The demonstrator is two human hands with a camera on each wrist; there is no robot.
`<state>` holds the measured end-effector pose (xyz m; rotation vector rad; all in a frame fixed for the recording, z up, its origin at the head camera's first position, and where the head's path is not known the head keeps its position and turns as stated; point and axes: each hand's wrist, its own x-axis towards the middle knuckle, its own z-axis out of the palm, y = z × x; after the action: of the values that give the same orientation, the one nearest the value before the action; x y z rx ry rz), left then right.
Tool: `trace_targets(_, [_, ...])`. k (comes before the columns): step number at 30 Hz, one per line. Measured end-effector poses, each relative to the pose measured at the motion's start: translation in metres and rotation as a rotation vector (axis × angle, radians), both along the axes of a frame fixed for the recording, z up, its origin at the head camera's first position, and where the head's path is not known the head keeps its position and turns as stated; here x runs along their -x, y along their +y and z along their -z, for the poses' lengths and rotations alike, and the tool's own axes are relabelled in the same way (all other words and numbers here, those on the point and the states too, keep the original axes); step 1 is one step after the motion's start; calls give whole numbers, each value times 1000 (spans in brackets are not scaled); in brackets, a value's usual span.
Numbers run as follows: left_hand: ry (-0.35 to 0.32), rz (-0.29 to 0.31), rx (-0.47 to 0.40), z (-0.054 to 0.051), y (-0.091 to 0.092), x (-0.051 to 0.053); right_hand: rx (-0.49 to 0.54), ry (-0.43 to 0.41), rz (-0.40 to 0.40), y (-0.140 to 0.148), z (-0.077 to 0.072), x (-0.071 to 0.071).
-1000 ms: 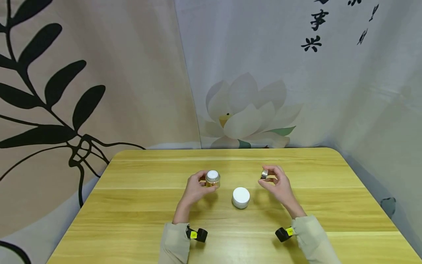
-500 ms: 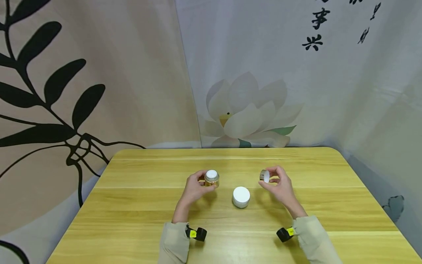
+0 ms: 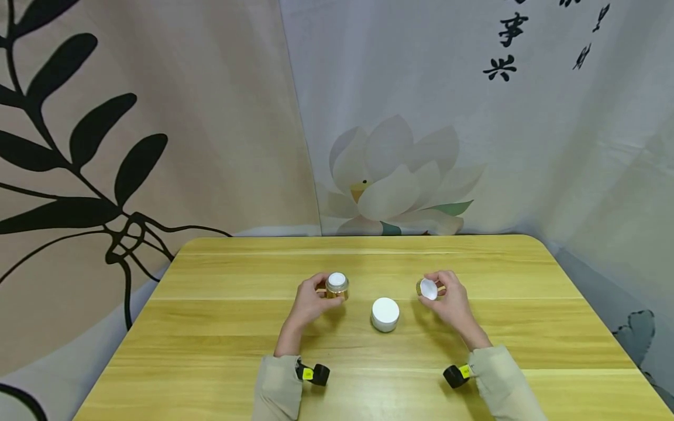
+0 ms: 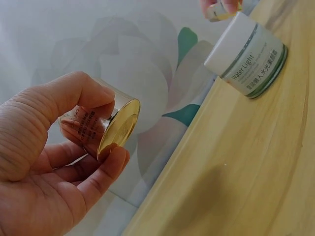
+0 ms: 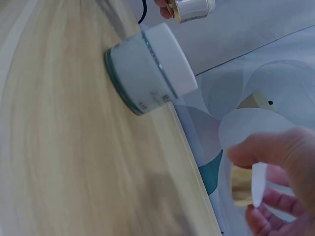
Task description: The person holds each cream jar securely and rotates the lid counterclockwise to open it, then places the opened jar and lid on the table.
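My left hand [image 3: 307,303] grips a small gold cream jar [image 3: 337,286] above the table, thumb and fingers curled round its sides. The jar has no lid on and shows a white top; its gold base [image 4: 120,129] faces the left wrist camera. On the other side my right hand [image 3: 453,301] pinches a gold jar lid [image 3: 428,289] by its edge, its white inside turned toward the head camera. Between the hands stands a white-lidded cream jar [image 3: 385,314], upright on the table and touched by neither hand. In the right wrist view the lid [image 5: 241,186] is partly hidden by fingers.
A wooden table [image 3: 221,345] lies beneath both hands. Behind it hangs a pale curtain [image 3: 237,117] printed with leaves, a lotus and characters, reaching down to the table's far edge. Each wrist wears a small black camera [image 3: 320,374].
My right hand has turned the gold lid so its white inside faces up toward me, and has moved slightly nearer. The left hand with the gold jar has barely shifted left.
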<state>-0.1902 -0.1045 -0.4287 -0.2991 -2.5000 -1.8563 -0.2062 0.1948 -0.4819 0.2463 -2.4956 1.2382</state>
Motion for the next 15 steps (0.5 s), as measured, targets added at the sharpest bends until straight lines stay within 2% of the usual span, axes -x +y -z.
trace_targets(3, [19, 9, -2, 4, -2, 2, -39, -61, 4, 2, 2, 0])
trace_targets(10, [15, -12, -1, 37, -7, 19, -127, -156, 9, 5, 8, -1])
trace_targets(15, [6, -27, 22, 44, -9, 21, -150, -212, 14, 5, 10, -1])
